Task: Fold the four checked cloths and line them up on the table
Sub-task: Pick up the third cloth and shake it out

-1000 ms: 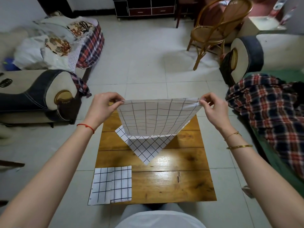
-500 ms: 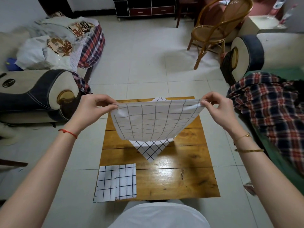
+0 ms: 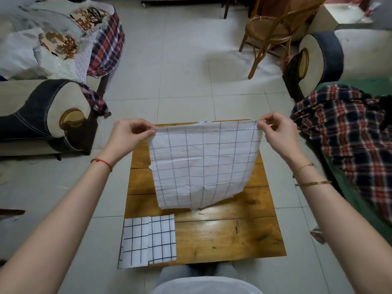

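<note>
A: Where is the cloth (image 3: 202, 164) being worked on?

B: It is held up above the bench (image 3: 222, 236), stretched flat between both hands, with its lower edge hanging free over the middle boards. Its top edge is level with the bench's far edge.

A: How are the fingers set?

B: The top left corner is pinched between thumb and fingers of the left hand (image 3: 129, 135). The top right corner is pinched the same way by the right hand (image 3: 275, 132), whose other fingers are curled above it.

A: Are other cloths seen?

B: A folded cloth (image 3: 148, 240) is laid at the bench's near left corner, its left part overhanging the edge. A small checked tip (image 3: 204, 122) is visible just above the held cloth's top edge; what it belongs to cannot be told.

A: And around the bench?

B: A plaid blanket (image 3: 347, 145) is spread at the right, a sofa arm (image 3: 46, 115) is seen at the left, and a rattan chair (image 3: 273, 28) is stood on the tiled floor beyond.
</note>
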Motion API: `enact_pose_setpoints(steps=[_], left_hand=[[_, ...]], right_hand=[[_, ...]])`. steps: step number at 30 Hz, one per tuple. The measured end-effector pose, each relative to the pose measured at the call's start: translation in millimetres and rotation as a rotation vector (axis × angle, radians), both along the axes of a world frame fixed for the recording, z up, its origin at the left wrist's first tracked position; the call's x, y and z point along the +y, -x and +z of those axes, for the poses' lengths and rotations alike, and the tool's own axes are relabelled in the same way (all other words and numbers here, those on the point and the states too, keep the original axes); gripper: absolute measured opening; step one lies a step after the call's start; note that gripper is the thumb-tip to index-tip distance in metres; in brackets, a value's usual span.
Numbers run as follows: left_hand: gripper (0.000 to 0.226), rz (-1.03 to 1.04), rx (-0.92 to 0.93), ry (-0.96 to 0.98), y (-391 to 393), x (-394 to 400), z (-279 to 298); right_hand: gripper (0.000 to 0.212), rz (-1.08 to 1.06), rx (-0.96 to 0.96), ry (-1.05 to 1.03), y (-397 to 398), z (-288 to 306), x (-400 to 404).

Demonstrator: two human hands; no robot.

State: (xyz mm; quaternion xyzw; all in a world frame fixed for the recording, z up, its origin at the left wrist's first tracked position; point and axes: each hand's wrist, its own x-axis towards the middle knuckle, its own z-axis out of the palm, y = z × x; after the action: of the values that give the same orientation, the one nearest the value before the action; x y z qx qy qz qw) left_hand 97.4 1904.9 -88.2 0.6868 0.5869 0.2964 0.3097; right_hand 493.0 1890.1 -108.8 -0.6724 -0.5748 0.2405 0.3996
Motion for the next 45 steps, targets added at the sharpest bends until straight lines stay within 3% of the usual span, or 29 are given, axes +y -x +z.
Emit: enact_pose_setpoints(steps=[8,15,45], left_hand=[[0.01,0.082,0.005,0.075,-3,58,-82],[0.013,0.135,0.001,0.089,-4,89,-121],[0.009,0.197,-0.031,0.179,1,42,-164]], right_hand=[[0.008,-0.13,0.244,0.196,18,-75,52],[0.009,-0.173,0.23,0.217,22,-115,78],[0.004,-0.264,0.314,0.285,31,-161,39]])
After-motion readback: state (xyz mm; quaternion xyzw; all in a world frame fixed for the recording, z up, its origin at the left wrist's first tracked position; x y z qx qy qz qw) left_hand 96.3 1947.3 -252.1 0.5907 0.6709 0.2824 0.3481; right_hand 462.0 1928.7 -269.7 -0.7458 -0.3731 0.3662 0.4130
